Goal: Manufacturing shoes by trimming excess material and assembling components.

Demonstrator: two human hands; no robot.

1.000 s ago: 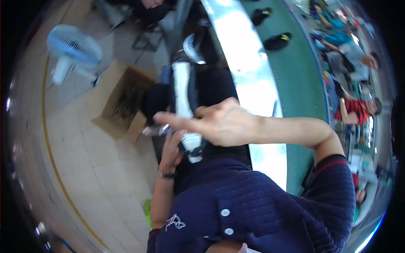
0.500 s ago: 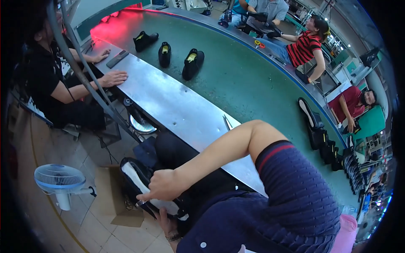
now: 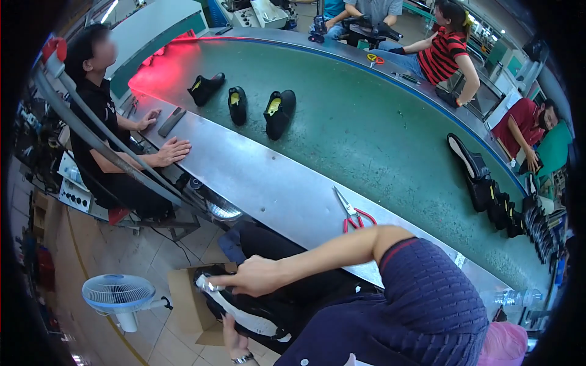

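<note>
In my lap lies a black shoe, sole upward, with a long white strip along its underside. My left hand, with a metal band at the wrist, grips the near side of the shoe; its fingers are partly hidden. Over the shoe's far end, my right hand is closed around a small shiny metal tool. The tool's tip meets the sole near that end; its exact kind is unclear.
Red-handled scissors lie on the metal ledge beside a green conveyor belt. Black shoes stand on the belt, several more at right. A cardboard box and a fan are at left. Co-workers sit around.
My right hand and the metal tool have moved along the sole to the shoe's far end. The view has shifted, bringing the scissors fully into sight.
</note>
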